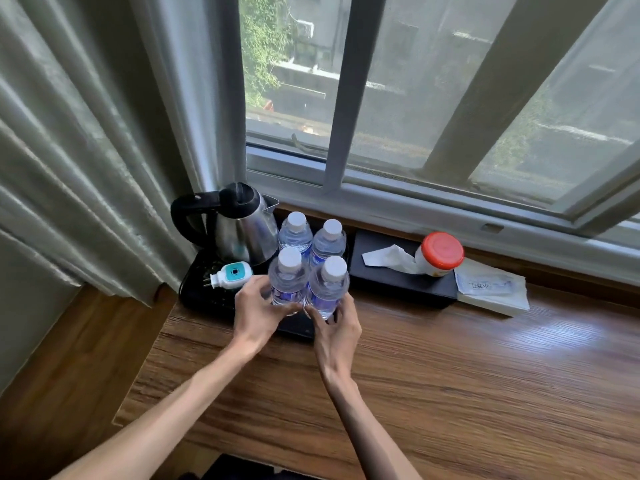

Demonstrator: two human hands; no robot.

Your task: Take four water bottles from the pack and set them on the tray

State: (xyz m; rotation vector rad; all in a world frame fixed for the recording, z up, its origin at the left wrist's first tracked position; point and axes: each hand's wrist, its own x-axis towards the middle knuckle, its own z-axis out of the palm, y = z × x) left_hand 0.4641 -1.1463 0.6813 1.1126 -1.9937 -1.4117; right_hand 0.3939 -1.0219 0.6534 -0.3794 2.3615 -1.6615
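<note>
Several clear water bottles with white caps stand upright in a tight square on the black tray (197, 296). The two rear bottles (296, 233) (329, 239) stand next to the kettle. My left hand (254, 311) is wrapped around the front left bottle (289, 278) low on its body. My right hand (337, 329) grips the base of the front right bottle (329, 285). Both front bottles touch each other. The pack is not in view.
A steel kettle (239, 226) with a black handle and a white-teal plug device (230, 275) share the tray. To the right lie a black tissue box (398, 275), a red-lidded jar (440, 252) and a paper packet (491, 287). The wooden table edge drops at left; curtain and window stand behind.
</note>
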